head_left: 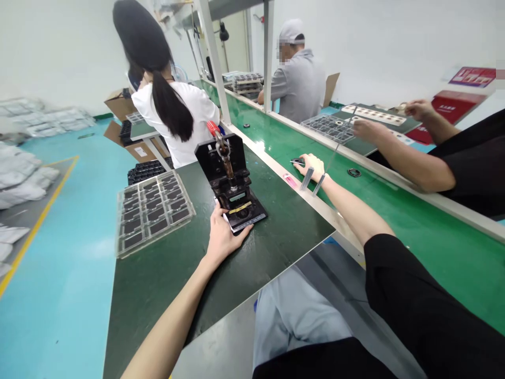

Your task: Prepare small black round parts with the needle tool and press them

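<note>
Left hand (224,237) clamped on the near edge of a black toggle press fixture (232,179), thumb and fingers closed around its base and a thin pale plate (225,216) at that edge. Fixture stands on the dark green bench top (276,258), with a red-tipped lever (213,128) up top and a brass-coloured strip (240,208) across the base. Clear plastic tray (153,210) of dark rectangular parts lies just left of it. Right hand (311,168) is down on the green conveyor belt (434,247), fingertips (302,163) at a small black part (298,161); can't tell if they're pinching it. Two metal strips (310,180) and a pink label (290,180) sit just beside that hand; label text unreadable. A co-worker's hands (366,129) work over a dark parts tray (329,128) across the belt. Red signs (453,108) on the far side carry writing too small to read.
</note>
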A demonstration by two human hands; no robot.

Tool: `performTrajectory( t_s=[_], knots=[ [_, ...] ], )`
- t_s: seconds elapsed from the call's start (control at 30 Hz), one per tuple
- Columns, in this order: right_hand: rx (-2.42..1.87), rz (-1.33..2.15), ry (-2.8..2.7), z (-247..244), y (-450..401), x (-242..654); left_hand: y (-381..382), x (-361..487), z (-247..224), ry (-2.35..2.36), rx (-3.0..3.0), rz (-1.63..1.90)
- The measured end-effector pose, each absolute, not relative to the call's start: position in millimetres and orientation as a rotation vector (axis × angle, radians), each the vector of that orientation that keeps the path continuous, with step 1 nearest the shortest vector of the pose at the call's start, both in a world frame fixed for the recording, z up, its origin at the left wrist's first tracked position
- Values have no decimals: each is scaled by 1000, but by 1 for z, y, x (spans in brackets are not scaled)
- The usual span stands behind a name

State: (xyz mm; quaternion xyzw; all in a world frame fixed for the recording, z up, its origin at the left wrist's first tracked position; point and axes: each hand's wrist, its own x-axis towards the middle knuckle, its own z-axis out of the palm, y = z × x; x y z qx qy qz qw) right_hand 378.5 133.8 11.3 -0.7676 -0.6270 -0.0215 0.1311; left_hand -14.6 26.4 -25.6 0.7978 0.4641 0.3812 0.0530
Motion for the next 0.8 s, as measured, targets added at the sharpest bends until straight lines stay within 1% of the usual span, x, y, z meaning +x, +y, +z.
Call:
performTrajectory(
  t_s=[0.17, 0.33, 0.43, 0.57, 0.6, 0.67, 0.73, 0.8],
  knots=[
    [-2255, -24, -1778, 19, 136, 381, 24, -14, -26, 1400, 2434, 1196],
    [-2257, -2, -1723, 36, 122, 383, 23, -15, -26, 1422, 2463, 1154],
    [-2251, -6, -1610, 47, 88, 396, 22, -14, -25, 1421, 2493, 1153],
    [-2203, -54, -1498, 57, 10, 418, 15, -8, -19, 1446, 2566, 1203],
    [-2168, -103, -1486, 58, -13, 420, 12, -6, -16, 1456, 2579, 1223],
    [-1979, -319, -1518, 60, -56, 418, 4, 0, -11, 1433, 2595, 1258],
    [-1712, -497, -1735, 60, -91, 403, -6, 6, -5, 1310, 2614, 1238],
    [-1471, -488, -2018, 60, -110, 376, -14, 11, 0, 1134, 2634, 1148]
  ],
)
